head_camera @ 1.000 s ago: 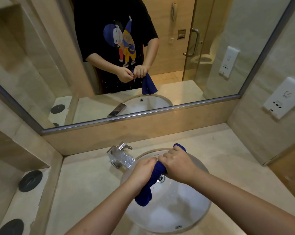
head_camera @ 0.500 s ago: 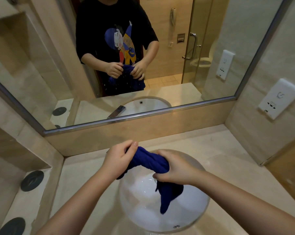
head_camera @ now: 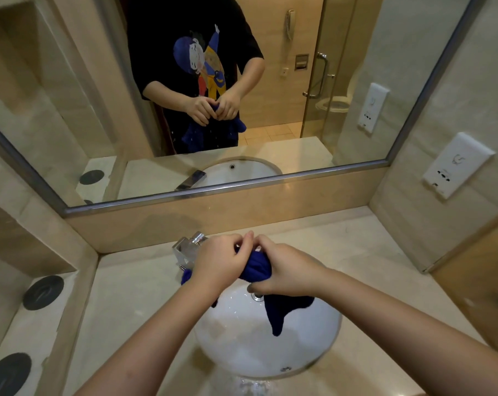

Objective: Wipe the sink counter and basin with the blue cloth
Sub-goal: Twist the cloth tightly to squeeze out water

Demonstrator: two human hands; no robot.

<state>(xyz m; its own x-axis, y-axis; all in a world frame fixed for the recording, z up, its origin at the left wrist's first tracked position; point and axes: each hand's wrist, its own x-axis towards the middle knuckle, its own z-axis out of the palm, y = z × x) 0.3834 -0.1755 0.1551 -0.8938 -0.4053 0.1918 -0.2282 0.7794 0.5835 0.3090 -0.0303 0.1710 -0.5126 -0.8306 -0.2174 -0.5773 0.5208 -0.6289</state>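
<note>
Beige stone counter (head_camera: 133,295) wraps a white basin (head_camera: 242,347), w/ a mirror (head_camera: 70,110) behind and a chrome tap (head_camera: 186,250) at the back-left of the bowl. From my remote seat, both hands sit over the rear of the basin, just beside the tap.

Left hand (head_camera: 216,264): fingers (head_camera: 237,242) curled tight round one end of the cloth (head_camera: 256,267). Right hand (head_camera: 288,272): fingers (head_camera: 256,287) curled under and round the other end. The cloth is bunched into a thick roll between them. One tail hangs from under the right hand over the bowl, near the drain (head_camera: 258,297). A small bit pokes out by the left wrist, next to the tap base. Can't tell if the hanging tip touches the porcelain.

My read: this is wringing/regripping, and no wiping has begun.

Risks as I judge them:
- Left knuckles are v. close to the tap, so a hard twist could knock them into it.
- If the cloth is too wet when it goes to the counter, it'll probably leave streaks and drip toward the front edge, which already looks wet.
- The loose tail may drag or snag at the drain.
- Two grips this close together leave little cloth to spread. It needs opening flat first, or only a wad will contact the stone.
- The wall socket (head_camera: 458,164) is to the right, so I'd keep flicked water away from it.
</note>
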